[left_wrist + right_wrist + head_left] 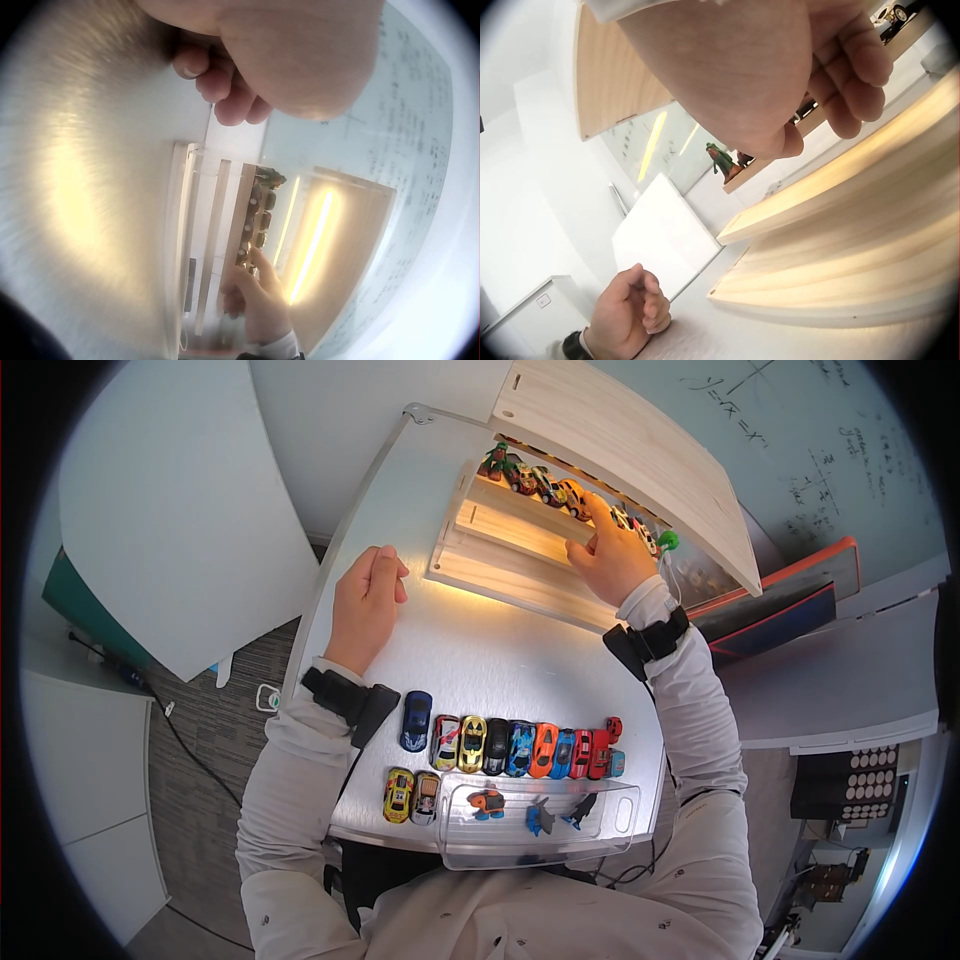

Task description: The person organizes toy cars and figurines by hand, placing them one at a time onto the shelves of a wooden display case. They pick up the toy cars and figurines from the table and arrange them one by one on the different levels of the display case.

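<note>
My right hand (612, 560) reaches to the top tier of a lit wooden shelf (510, 530). Its index finger extends to an orange toy car (573, 498), and its thumb is held apart, lower down; actual contact is unclear. More cars and a green-and-red figure (493, 462) stand in that row. In the right wrist view the right hand's (735, 67) other fingers are bent and its index fingertip is hidden. My left hand (366, 605) hovers left of the shelf, holding nothing, with fingers loosely curled; the right wrist view also shows this left hand (628, 313).
Toy cars line the table's near side, including a dark blue one (416, 721) and a yellow one (398, 795). A clear plastic tray (625, 810) at the near edge holds an orange toy (487, 804) and blue and black figures. A wooden panel (640, 450) overhangs the shelf.
</note>
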Demonstrator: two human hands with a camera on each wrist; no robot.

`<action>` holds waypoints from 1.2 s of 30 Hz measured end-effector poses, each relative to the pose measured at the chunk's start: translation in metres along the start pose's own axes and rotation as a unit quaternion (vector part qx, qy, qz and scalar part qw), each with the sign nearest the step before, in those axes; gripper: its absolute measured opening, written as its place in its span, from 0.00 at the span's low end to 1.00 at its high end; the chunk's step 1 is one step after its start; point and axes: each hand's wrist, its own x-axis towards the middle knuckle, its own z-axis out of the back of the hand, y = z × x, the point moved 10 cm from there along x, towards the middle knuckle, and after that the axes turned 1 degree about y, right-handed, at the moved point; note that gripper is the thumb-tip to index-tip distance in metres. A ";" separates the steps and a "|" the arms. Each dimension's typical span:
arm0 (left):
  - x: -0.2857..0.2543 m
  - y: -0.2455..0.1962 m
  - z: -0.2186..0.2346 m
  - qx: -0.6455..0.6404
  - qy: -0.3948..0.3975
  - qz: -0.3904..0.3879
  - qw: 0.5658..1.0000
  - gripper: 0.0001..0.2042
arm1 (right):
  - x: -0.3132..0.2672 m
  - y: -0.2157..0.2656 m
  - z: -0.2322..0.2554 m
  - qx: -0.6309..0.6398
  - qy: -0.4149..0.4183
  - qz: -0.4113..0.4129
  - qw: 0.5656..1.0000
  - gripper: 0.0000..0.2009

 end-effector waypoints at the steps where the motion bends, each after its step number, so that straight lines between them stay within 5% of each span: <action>1: 0.000 0.000 0.000 0.001 0.000 -0.002 1.000 0.20 | -0.001 0.001 0.001 0.002 -0.001 -0.002 1.000 0.36; 14: 0.001 0.002 -0.002 -0.032 0.008 0.005 0.999 0.17 | -0.112 -0.011 0.050 0.122 -0.056 -0.059 0.989 0.29; 22: 0.002 0.002 -0.002 -0.049 -0.002 0.006 0.999 0.16 | -0.221 -0.072 0.016 0.268 -0.036 -0.176 0.946 0.15; 36: -0.002 -0.003 -0.005 -0.046 -0.011 0.011 0.999 0.12 | -0.296 -0.088 -0.029 0.360 0.000 -0.195 0.912 0.16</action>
